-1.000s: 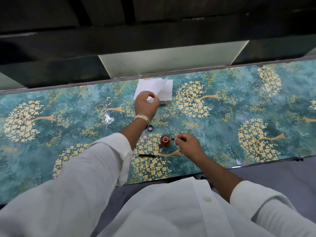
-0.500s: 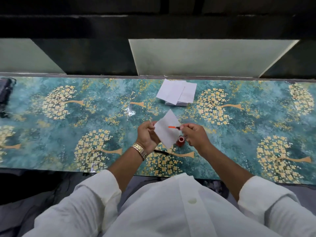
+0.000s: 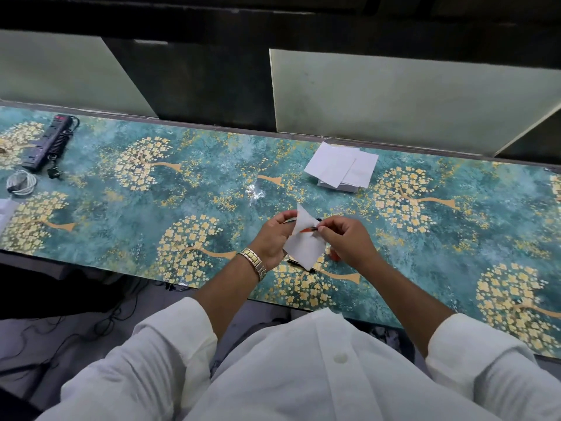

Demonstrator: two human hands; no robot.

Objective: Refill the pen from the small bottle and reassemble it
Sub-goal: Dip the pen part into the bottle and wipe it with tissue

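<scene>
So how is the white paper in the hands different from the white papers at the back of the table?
The single white paper square is held up off the table, wrapped around a thin orange pen part; the stack of white paper squares lies flat and untouched. The held one is bent; the stack's sheets are fanned. Both look like the same plain white squares.
</scene>
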